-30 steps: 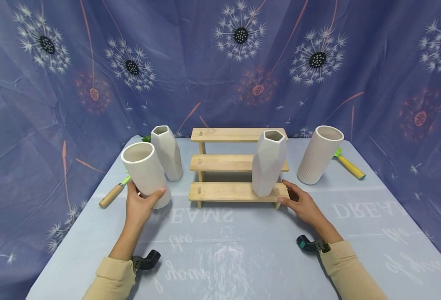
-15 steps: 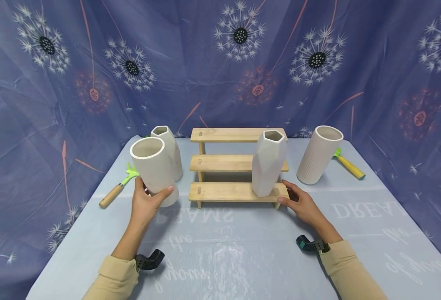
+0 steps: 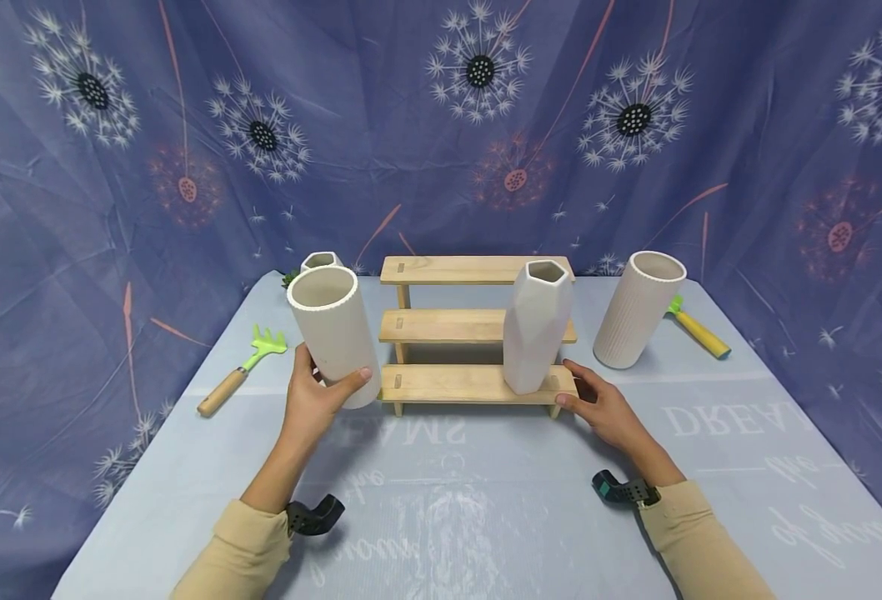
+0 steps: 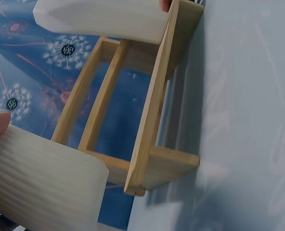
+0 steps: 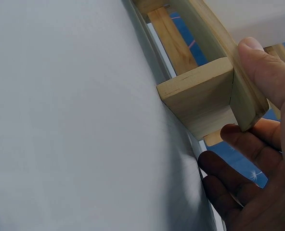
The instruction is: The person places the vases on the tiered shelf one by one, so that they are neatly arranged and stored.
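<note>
My left hand (image 3: 315, 407) grips a white ribbed cylindrical vase (image 3: 339, 333) low on its side, thumb toward the right. The vase is raised and slightly tilted beside the left end of the three-tier wooden stand (image 3: 441, 383). In the left wrist view, the vase (image 4: 46, 178) hangs apart from the stand's lowest board. A white faceted vase (image 3: 537, 329) stands on the right part of the lowest tier. My right hand (image 3: 602, 407) pinches the right end of that board. In the right wrist view, the thumb lies on top and a fingertip touches the underside.
Another faceted vase (image 3: 321, 260) is mostly hidden behind the held one. A second ribbed vase (image 3: 638, 312) stands right of the stand. A green hand rake (image 3: 238, 375) lies at left, and a yellow-handled tool (image 3: 702, 335) at right. A patterned curtain (image 3: 381, 125) hangs behind.
My left hand has carried the ribbed vase right and slightly up toward the stand, uncovering the hand rake and covering more of the faceted vase behind. My right hand has stayed on the stand.
</note>
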A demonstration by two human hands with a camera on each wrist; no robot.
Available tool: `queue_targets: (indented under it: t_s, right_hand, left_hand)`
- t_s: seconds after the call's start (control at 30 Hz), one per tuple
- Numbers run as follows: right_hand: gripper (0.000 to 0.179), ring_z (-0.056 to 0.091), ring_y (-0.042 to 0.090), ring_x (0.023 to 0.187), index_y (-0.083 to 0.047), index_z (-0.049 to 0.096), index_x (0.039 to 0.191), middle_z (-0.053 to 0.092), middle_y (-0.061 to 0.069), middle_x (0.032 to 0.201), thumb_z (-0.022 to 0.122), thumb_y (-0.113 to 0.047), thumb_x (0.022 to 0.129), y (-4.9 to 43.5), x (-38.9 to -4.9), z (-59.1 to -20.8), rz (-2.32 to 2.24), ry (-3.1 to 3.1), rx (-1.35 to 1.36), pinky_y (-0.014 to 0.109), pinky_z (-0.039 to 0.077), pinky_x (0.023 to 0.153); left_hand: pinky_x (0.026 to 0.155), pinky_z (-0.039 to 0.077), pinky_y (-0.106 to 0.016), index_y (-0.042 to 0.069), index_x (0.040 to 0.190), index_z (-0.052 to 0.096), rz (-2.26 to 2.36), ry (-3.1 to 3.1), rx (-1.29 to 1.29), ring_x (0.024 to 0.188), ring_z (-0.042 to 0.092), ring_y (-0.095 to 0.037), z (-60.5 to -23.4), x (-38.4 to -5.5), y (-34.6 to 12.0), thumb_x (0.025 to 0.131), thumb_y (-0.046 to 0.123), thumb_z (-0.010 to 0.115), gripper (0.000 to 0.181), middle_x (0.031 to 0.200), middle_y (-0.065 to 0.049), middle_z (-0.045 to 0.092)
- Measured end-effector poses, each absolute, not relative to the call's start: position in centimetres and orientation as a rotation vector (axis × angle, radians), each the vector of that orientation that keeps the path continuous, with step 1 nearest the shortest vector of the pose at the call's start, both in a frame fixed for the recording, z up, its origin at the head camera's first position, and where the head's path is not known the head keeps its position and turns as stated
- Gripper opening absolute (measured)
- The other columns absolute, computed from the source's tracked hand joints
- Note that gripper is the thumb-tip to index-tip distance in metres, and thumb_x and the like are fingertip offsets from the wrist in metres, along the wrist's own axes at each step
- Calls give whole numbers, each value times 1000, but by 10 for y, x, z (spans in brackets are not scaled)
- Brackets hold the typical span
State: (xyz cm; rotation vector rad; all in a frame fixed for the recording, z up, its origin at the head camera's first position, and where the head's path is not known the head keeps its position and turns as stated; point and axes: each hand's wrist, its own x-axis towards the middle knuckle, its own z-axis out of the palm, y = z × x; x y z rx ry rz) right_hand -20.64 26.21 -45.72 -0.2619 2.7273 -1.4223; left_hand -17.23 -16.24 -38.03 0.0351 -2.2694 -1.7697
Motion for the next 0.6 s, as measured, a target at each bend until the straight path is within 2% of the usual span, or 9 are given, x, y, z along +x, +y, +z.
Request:
queue_targets:
  t_s: [0.27,0.5,0.6]
  right_hand:
    - [75,47,39,127,-15,30,148,45,23,142,64,-43,87,260,-205,-455,-1405,2735,-250,51,45,97]
    - [74,46,41,127,-13,30,148,44,25,142,63,-42,88,262,-207,-458,-1412,2738,-270,52,44,98]
    - [73,49,41,125,-12,31,148,46,25,139,64,-39,88,261,-207,-459,-1422,2742,-291,49,47,95]
  left_hand:
    - [96,38,-46,12,139,30,-1792,-2300,-37,119,44,-27,-378,-173,-150,74,18,80,82,135,-10,43]
    - [97,37,-45,14,139,31,-1814,-2290,-75,119,44,-25,-377,-176,-141,73,18,80,82,134,-8,44]
    - [95,38,-45,16,139,31,-1813,-2294,-96,119,44,-25,-378,-178,-137,74,19,80,81,134,-8,44]
